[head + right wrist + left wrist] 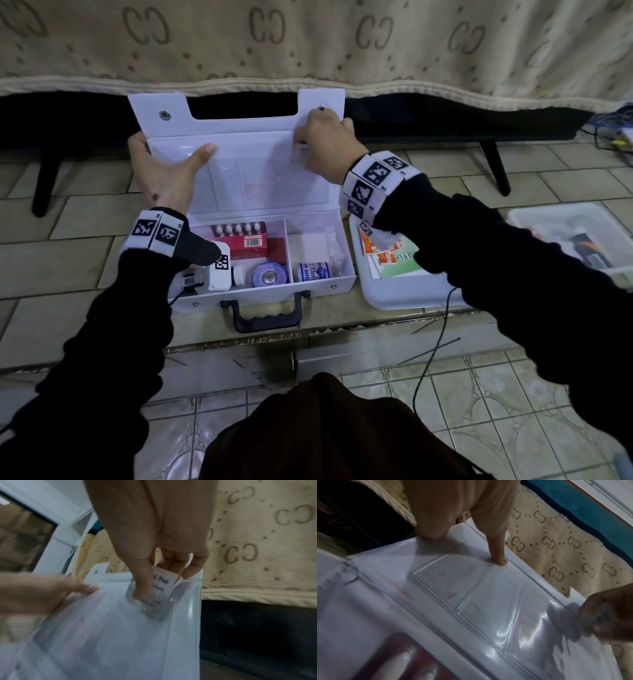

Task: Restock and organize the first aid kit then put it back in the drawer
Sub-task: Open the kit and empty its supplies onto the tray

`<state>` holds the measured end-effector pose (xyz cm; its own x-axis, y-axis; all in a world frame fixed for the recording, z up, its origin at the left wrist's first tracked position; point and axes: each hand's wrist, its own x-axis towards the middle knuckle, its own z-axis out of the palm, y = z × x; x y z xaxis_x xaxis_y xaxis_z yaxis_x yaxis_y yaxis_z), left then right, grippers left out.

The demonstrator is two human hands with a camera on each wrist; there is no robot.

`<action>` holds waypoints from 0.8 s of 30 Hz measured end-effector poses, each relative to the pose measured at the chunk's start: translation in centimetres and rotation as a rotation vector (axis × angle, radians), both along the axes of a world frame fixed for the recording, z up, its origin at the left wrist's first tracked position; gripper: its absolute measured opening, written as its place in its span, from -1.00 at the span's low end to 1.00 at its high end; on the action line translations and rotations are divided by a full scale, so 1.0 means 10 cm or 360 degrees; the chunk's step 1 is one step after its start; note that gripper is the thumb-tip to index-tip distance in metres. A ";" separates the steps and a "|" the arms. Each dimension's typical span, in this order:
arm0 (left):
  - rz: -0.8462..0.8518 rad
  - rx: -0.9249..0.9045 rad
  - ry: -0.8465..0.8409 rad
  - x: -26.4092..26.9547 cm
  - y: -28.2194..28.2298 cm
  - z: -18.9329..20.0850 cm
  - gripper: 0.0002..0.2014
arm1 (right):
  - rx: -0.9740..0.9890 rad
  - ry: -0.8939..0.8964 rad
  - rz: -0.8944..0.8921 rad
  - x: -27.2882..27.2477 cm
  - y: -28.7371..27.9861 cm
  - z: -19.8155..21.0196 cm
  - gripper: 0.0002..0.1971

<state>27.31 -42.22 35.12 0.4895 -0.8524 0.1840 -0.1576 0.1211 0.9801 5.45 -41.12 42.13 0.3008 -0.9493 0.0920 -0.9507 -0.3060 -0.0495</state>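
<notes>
The white first aid kit (260,294) stands open on a tiled ledge, its lid (260,171) upright. My left hand (164,171) grips the lid's left edge, thumb on the clear inner pocket (488,595) and fingers behind. My right hand (308,144) is at the lid's upper right and pinches a small white pad packet (154,592), whose lower end sits inside the pocket. In the tray lie a blister strip (238,228), a red box (250,243), a tape roll (269,274) and a bandage roll (313,272).
A white tray (394,294) with orange sachets (383,253) sits right of the kit, under my right forearm. Farther right is a clear bin (575,236). A patterned bedspread (308,44) hangs just behind the lid. The kit's black handle (267,315) overhangs the ledge's edge.
</notes>
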 end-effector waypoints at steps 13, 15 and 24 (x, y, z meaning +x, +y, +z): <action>-0.0088 0.0074 -0.0107 0.07 0.00 0.04 -0.43 | 0.0405 -0.1241 -0.0872 -1.15 1.05 -0.53 -0.77; -0.0101 0.0091 -0.0139 0.11 0.00 0.04 -0.46 | 0.0502 -0.1267 -0.1033 -1.20 1.19 -0.79 -0.83; -0.0131 0.0137 -0.0116 0.13 0.05 0.07 -0.52 | 0.0321 -0.1167 -0.1335 -0.97 1.25 -1.20 -0.73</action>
